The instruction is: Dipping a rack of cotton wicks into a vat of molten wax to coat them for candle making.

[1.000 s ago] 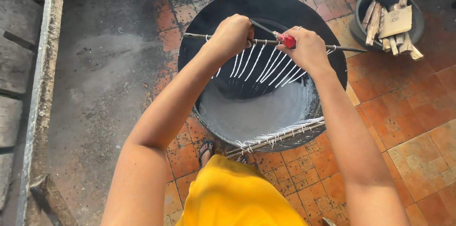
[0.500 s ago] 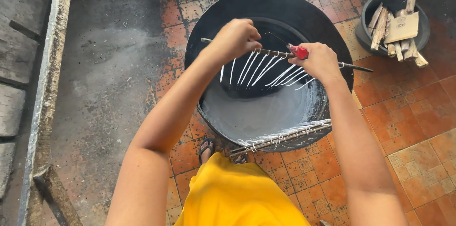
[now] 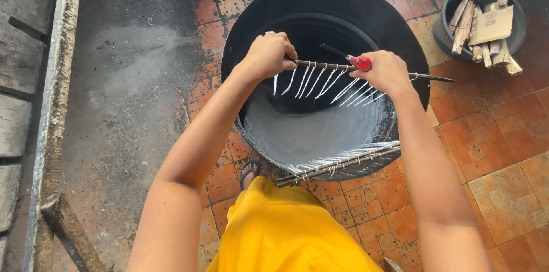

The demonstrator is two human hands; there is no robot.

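Item: one thin dark metal rod (image 3: pixel 326 66), held level over a large round black tub (image 3: pixel 394 32). About a dozen white coated strings (image 3: pixel 320 82) hang from the rod; exact count unclear where they bunch.
Left hand (image 3: pixel 267 54): fingers curled tight around the rod's left end, which is hidden.
Right hand (image 3: pixel 389 72): closed on the rod and a red-handled tool (image 3: pixel 360 62), its tip hard to make out.
Tub holds grey-white liquid (image 3: pixel 309 129).
Bundle of similar rods (image 3: pixel 337 163): on the near rim, number uncertain.
One small dark bucket of wood scraps (image 3: pixel 486 20): upper right, partly cut off.
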